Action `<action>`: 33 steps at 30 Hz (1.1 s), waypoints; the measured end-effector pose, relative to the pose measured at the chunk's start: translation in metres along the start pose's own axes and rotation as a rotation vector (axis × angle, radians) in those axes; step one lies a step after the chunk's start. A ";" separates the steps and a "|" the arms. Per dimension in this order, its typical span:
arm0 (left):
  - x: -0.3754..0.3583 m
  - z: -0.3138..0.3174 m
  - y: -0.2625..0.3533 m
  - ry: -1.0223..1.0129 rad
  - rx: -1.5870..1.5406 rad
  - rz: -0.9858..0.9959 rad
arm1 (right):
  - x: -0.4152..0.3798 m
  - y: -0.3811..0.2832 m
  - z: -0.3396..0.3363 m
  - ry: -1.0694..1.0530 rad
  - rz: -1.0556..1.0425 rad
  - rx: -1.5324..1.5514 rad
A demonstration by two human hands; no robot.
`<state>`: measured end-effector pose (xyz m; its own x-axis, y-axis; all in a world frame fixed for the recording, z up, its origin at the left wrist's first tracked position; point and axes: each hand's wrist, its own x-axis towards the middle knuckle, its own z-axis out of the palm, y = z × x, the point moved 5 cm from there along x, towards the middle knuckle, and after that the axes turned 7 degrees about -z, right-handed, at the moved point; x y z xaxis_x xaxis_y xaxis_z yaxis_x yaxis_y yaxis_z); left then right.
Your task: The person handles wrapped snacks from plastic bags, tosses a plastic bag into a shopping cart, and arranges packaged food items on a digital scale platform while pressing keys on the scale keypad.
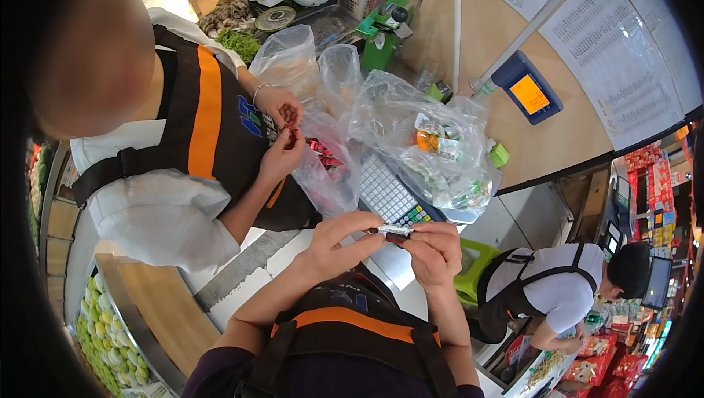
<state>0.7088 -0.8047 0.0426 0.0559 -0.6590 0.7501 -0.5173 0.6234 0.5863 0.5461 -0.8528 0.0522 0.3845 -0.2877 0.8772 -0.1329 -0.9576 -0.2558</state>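
Observation:
Between my two hands, in front of my apron, is a small silvery and dark red wrapped piece [394, 232]. My left hand [339, 245] pinches its left end with thumb and fingers. On its right end, the fingertips of my right hand [434, 253] are closed. Just beyond lies a keypad of a scale [389, 191]. Clear plastic bags cover part of it, one with orange and green packets [438, 141], another with red wrapped pieces [323, 154].
At the left a co-worker in an orange-striped apron [207, 112] holds small reddish things in both hands. A blue display [528, 94] stands beyond the bags, near a green device [380, 42]. Another person [546, 284] bends over goods at the right. Green produce [110, 325] fills a bin lower left.

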 end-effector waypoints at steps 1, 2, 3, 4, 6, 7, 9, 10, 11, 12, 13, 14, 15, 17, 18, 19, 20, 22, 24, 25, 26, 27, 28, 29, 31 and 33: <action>0.000 0.000 0.001 0.006 0.007 0.014 | -0.001 0.000 0.000 0.011 -0.016 -0.004; 0.000 0.000 0.003 0.032 0.008 0.022 | -0.001 0.000 0.000 0.021 -0.033 -0.008; 0.001 0.002 0.005 0.058 0.010 0.030 | 0.001 0.000 0.000 0.034 -0.048 -0.015; 0.001 0.003 0.007 0.086 0.011 0.039 | 0.003 -0.001 -0.001 0.046 -0.063 -0.023; -0.001 0.004 0.006 0.096 -0.013 0.011 | 0.005 0.000 -0.001 0.059 -0.099 -0.036; -0.002 0.005 0.006 0.102 -0.025 -0.003 | 0.006 0.001 -0.002 0.060 -0.121 -0.041; -0.001 0.005 0.005 0.084 -0.045 -0.050 | 0.005 0.001 -0.002 0.076 -0.134 -0.050; -0.002 0.005 0.005 0.078 -0.060 -0.075 | 0.005 0.001 -0.002 0.090 -0.126 -0.055; -0.002 0.005 0.004 0.072 -0.074 -0.100 | 0.005 0.001 -0.002 0.104 -0.118 -0.059; -0.002 0.005 0.004 0.069 -0.093 -0.126 | 0.003 0.002 -0.002 0.103 -0.122 -0.056; -0.002 0.005 0.004 0.067 -0.103 -0.142 | 0.001 0.002 -0.003 0.101 -0.126 -0.054; -0.001 0.005 0.004 0.066 -0.113 -0.158 | 0.000 0.002 -0.003 0.099 -0.130 -0.051; 0.000 0.005 0.005 0.067 -0.113 -0.163 | 0.000 0.002 -0.003 0.100 -0.133 -0.052; 0.001 0.005 0.006 0.072 -0.115 -0.171 | 0.000 0.002 -0.003 0.103 -0.140 -0.053; 0.000 0.005 0.006 0.075 -0.116 -0.173 | 0.000 0.002 -0.003 0.099 -0.145 -0.058; 0.000 0.005 0.007 0.078 -0.117 -0.174 | 0.000 0.002 -0.003 0.094 -0.151 -0.062; -0.001 0.005 0.007 0.083 -0.121 -0.178 | 0.000 0.001 -0.003 0.089 -0.157 -0.066; -0.001 0.005 0.009 0.094 -0.128 -0.187 | -0.001 0.001 -0.004 0.102 -0.164 -0.065; -0.002 0.005 0.008 0.095 -0.146 -0.219 | -0.002 0.002 -0.003 0.108 -0.168 -0.070; -0.003 0.005 0.007 0.093 -0.165 -0.245 | -0.003 0.002 -0.003 0.108 -0.169 -0.076; -0.004 0.005 0.007 0.091 -0.184 -0.271 | -0.003 0.002 -0.003 0.109 -0.171 -0.082; -0.004 0.005 0.007 0.088 -0.210 -0.306 | -0.003 0.002 -0.002 0.095 -0.166 -0.091; -0.005 0.005 0.007 0.085 -0.230 -0.333 | -0.001 0.001 -0.002 0.083 -0.162 -0.098; -0.006 0.005 0.007 0.083 -0.249 -0.359 | 0.000 0.001 -0.001 0.073 -0.160 -0.099; -0.007 0.005 0.008 0.082 -0.259 -0.388 | 0.000 -0.001 -0.001 0.080 -0.151 -0.108; -0.007 0.002 0.010 0.071 -0.236 -0.420 | 0.000 -0.002 0.001 0.088 -0.147 -0.116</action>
<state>0.7014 -0.7943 0.0423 0.2805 -0.8488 0.4482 -0.2299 0.3939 0.8899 0.5471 -0.8513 0.0528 0.3272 -0.1371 0.9350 -0.1877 -0.9791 -0.0779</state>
